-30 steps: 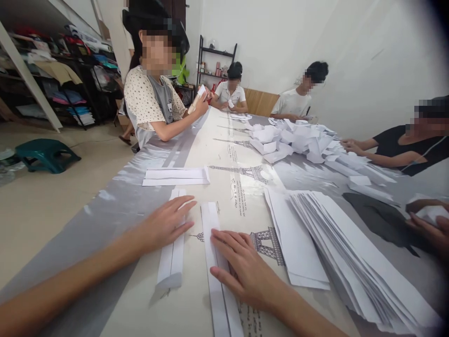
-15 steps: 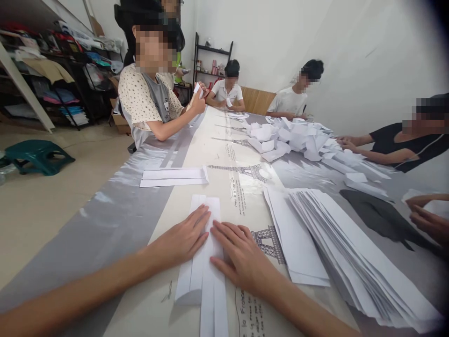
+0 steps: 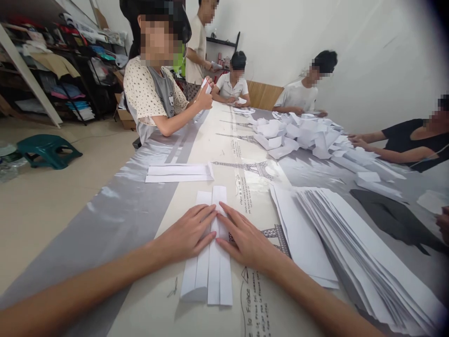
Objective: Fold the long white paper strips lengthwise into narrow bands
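Two folded white paper strips were found side by side on the printed tablecloth, directly before the person. The left strip showed a lengthwise fold line and a curved flap edge at its near end; the right strip was flat, creased lengthwise, with a square-cut near end. The left hand and right hand lay on the strips, fingers extended, neither closed around the paper. Compared with half a second earlier, the right strip had shifted away from the person, its near end now fully in view. Both long axes ran away from the person, the left one's far end leaning slightly right.
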### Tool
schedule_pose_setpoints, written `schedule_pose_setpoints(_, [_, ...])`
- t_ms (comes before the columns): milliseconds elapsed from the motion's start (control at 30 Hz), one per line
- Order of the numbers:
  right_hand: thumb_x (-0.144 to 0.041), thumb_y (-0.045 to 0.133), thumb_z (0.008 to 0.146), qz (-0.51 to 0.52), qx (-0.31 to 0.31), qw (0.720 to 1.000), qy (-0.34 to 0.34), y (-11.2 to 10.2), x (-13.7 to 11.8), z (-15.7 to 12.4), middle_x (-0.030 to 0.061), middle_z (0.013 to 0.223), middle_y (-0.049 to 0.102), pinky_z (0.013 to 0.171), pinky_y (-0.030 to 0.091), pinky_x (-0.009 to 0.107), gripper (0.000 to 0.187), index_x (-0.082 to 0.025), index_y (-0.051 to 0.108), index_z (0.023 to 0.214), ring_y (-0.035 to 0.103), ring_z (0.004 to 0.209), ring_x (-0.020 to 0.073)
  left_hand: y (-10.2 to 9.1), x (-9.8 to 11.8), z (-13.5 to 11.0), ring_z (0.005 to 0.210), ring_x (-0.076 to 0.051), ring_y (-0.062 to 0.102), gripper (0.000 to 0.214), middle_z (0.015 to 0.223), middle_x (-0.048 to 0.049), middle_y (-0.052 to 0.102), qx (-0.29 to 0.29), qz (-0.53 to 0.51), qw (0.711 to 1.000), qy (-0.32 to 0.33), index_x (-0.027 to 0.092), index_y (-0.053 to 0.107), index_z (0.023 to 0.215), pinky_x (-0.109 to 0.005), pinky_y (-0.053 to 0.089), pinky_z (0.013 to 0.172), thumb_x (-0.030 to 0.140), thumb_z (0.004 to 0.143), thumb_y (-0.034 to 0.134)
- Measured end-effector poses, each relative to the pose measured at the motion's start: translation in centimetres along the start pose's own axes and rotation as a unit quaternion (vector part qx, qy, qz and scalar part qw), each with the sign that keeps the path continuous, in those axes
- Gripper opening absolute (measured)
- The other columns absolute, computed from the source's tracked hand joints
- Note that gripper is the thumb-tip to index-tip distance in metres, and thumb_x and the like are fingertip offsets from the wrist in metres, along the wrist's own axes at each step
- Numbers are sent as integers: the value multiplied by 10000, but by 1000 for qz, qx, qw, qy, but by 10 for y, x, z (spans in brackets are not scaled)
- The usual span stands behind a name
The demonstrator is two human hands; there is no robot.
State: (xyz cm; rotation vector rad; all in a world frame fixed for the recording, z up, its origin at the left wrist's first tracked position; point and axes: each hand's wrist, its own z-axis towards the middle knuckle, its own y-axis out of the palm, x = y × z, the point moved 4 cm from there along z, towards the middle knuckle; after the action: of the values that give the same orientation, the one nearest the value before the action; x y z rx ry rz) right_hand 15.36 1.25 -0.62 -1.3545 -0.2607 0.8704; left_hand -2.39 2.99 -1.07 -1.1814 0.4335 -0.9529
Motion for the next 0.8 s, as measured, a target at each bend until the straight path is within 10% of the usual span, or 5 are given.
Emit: schedule_pose_setpoints(800, [-361, 550, 1014, 0, -14, 1000, -14, 2, -13, -10, 169, 1548, 476, 1190, 409, 532, 558, -124, 417, 1502, 360, 1488, 310, -2, -14, 16, 1245, -354, 508, 455, 1446, -219, 516, -58, 78, 995, -25, 71, 500, 1383, -505, 437, 1013, 360, 1053, 377])
